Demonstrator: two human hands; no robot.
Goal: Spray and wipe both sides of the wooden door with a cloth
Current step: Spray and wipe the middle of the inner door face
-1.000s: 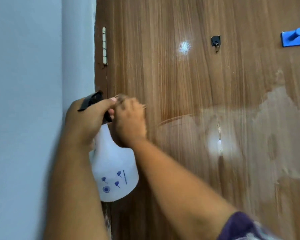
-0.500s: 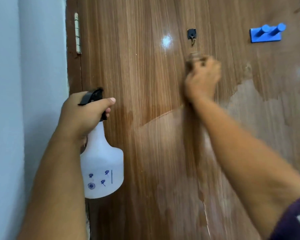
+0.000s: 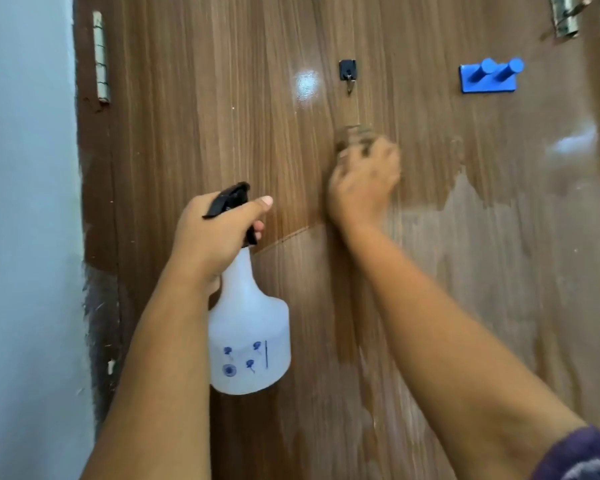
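Note:
The wooden door (image 3: 215,109) fills the view, glossy brown with a dull smeared patch across its lower right. My left hand (image 3: 215,237) grips the black trigger head of a white spray bottle (image 3: 248,341), which hangs upright close to the door. My right hand (image 3: 361,185) presses a small brownish cloth (image 3: 355,135) against the door just below the black hook. The cloth is blurred and mostly hidden under my fingers.
A black hook (image 3: 347,72) and a blue two-peg hanger (image 3: 488,79) are stuck on the door above my right hand. A metal hinge (image 3: 101,57) runs along the door's left edge beside the pale wall (image 3: 25,202). A metal latch (image 3: 565,17) sits at the top right.
My right hand swept the cloth from beside the bottle up and right across the door, then came down slightly. The left hand kept holding the bottle.

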